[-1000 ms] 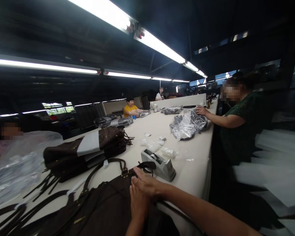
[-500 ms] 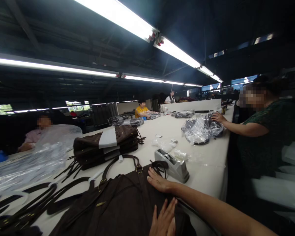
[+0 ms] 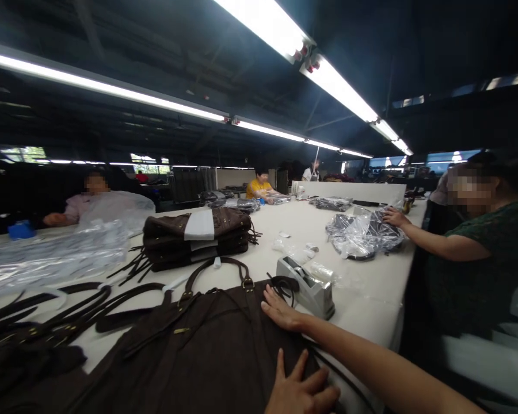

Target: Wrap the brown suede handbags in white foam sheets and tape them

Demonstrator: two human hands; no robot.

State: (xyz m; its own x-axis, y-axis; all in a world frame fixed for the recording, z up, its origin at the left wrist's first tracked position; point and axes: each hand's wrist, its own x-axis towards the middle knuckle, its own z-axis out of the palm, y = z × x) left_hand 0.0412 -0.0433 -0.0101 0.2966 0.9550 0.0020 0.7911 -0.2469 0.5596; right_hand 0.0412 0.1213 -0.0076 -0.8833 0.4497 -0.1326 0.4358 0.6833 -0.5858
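A dark brown handbag (image 3: 207,351) lies flat on the table in front of me, its handles pointing away and small brass buckles at their bases. My right hand (image 3: 282,310) rests flat on the bag's upper right corner, fingers stretched out. Closer to me, my left hand (image 3: 302,385) lies on the bag's right side with its fingers spread; the wrist is cut off by the bottom edge. Neither hand grips anything. Just beyond my right hand stands a grey tape dispenser (image 3: 308,287), beside a dark strap loop.
A stack of brown bags (image 3: 198,236) with white wrap sits farther back. More dark straps (image 3: 69,310) lie at left, near clear plastic bags (image 3: 52,253). On the right, a co-worker's hand (image 3: 395,217) touches plastic-wrapped bags (image 3: 362,233). Other people sit around the white table (image 3: 371,287).
The view has shifted, so the scene sits differently in frame. My left hand's fingers have spread wider and sit slightly lower right. My right hand stays on the bag's corner.
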